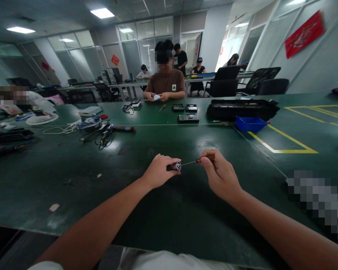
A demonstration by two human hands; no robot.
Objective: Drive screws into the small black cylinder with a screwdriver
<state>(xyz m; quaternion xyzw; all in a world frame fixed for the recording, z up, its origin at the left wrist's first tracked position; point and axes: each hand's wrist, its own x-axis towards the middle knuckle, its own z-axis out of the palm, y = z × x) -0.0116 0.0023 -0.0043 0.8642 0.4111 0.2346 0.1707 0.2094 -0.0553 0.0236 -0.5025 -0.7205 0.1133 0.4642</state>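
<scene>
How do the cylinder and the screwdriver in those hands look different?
The cylinder is thick, while the screwdriver has a thin shaft. The cylinder shows a round end to the camera; the screwdriver lies side-on, its shaft pointing at that end. The left hand grips the cylinder, the right hand the screwdriver. Both are partly hidden by the hands.

The left hand [159,170] grips a metal-rimmed cylinder [178,165]. At its three o'clock, the right hand [221,175] holds a screwdriver [197,161].

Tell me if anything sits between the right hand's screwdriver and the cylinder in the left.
Nothing visible does: the screwdriver reaches from the right hand to the end of the cylinder in the left hand.
</scene>
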